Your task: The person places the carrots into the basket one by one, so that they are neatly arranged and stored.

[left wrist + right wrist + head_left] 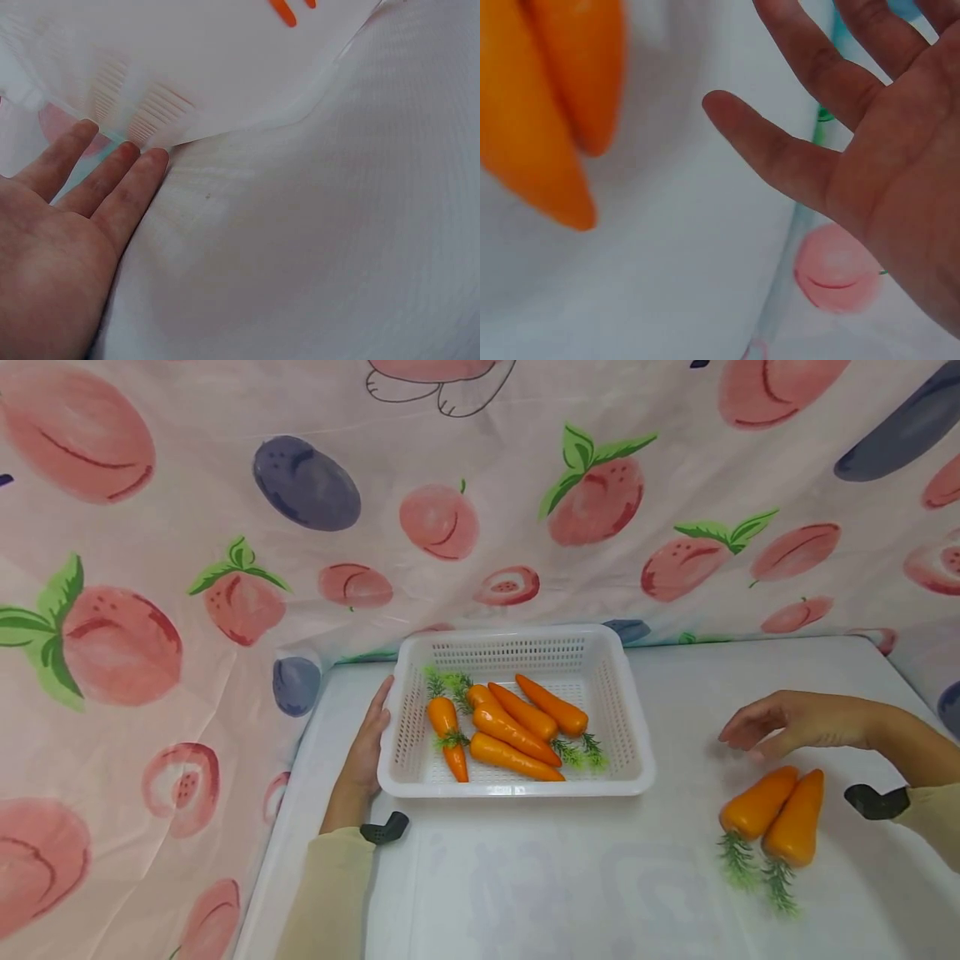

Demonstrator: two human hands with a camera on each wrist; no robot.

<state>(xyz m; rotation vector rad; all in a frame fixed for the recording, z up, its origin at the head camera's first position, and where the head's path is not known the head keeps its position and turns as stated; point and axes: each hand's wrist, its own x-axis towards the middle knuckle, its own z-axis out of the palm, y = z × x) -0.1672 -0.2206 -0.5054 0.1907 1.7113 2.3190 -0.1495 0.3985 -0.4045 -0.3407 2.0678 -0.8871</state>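
A white plastic basket (517, 790) holds several orange carrots (517, 735) with green leafy tops. Against its left side rests my left hand (367, 747), fingers extended. In the left wrist view the fingertips of that hand (82, 217) are right at the basket's slotted wall (157, 112). My right hand (813, 724) hovers at the right with nothing in it, thumb and fingers apart. Just below it in the head view, two carrots (795, 818) lie side by side, leafy ends toward me. The right wrist view shows the spread hand (885, 165) beside the tips of these carrots (540, 127).
A white cloth covers the table (555, 885). Behind it and along the left side hangs a pink curtain (525, 393) printed with fruit. The basket stands near the table's back edge. Dark wrist cameras (385, 828) are on both wrists.
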